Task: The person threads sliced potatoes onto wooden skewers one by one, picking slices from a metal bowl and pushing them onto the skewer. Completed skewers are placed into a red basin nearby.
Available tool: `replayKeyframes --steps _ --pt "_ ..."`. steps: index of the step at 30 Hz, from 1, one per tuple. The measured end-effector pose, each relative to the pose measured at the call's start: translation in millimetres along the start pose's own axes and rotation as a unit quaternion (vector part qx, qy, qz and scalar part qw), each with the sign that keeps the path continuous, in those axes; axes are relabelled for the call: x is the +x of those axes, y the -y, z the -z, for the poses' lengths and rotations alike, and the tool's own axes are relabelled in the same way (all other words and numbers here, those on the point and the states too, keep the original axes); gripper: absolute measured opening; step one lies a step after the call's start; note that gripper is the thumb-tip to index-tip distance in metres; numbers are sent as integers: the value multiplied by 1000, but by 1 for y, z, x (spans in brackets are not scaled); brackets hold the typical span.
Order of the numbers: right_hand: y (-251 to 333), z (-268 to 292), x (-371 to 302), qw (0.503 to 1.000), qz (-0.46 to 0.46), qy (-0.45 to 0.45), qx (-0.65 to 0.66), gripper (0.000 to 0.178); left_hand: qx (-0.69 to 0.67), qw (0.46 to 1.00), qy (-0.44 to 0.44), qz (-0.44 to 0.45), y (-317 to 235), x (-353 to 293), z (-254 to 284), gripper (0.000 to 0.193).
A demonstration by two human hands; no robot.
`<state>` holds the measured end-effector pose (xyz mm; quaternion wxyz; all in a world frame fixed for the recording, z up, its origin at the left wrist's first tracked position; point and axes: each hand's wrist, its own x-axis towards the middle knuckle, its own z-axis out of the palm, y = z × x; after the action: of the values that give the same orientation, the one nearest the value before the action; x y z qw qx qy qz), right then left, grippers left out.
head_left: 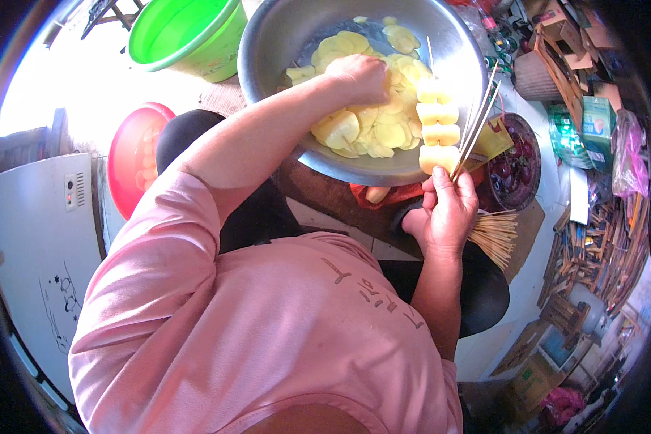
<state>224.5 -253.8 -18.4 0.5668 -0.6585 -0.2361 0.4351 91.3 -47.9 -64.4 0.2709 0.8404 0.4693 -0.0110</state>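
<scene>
A wide metal basin [259, 54] in front of me holds many thin pale yellow slices [389, 136] that look like potato. My left hand [358, 77] is down in the basin among them, its fingers curled; whatever it grips is hidden. My right hand [448, 204], by the basin's near right rim, is closed on a skewer. Several folded slices [439, 134] are threaded along that skewer, spaced apart, with its bare tip pointing away from me. The same hand also keeps several bare wooden skewers [476, 124] fanned out to the right.
A bundle of bare sticks [494, 239] lies right of my knee. Beyond it stands a dark bowl [517, 163] with purplish-red things inside. At left are a green tub [220, 54], a red basin [119, 163] and a white appliance [40, 239]. Piled wood [600, 239] and boxes line the right.
</scene>
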Motion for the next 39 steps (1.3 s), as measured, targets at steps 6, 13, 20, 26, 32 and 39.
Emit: replayKeyframes --steps 6,13,20,26,32,39 --pt "-3 3 0 1000 2 -3 -7 9 7 999 -46 5 -7 10 -24 37" --pt "-3 2 -2 999 6 -3 -36 10 -25 999 -40 -15 2 16 -16 19" --pt "-5 2 -2 997 -8 36 -61 11 -138 980 -137 -39 11 17 3 9" --pt "-7 -2 -3 997 -8 58 -54 11 -517 853 -57 36 18 15 30 10" --pt "-10 -6 -4 997 -9 57 -48 12 -402 897 -185 9 19 13 28 17" --pt "-8 -9 -6 996 -6 63 -56 13 -350 913 -209 14 26 15 28 19"
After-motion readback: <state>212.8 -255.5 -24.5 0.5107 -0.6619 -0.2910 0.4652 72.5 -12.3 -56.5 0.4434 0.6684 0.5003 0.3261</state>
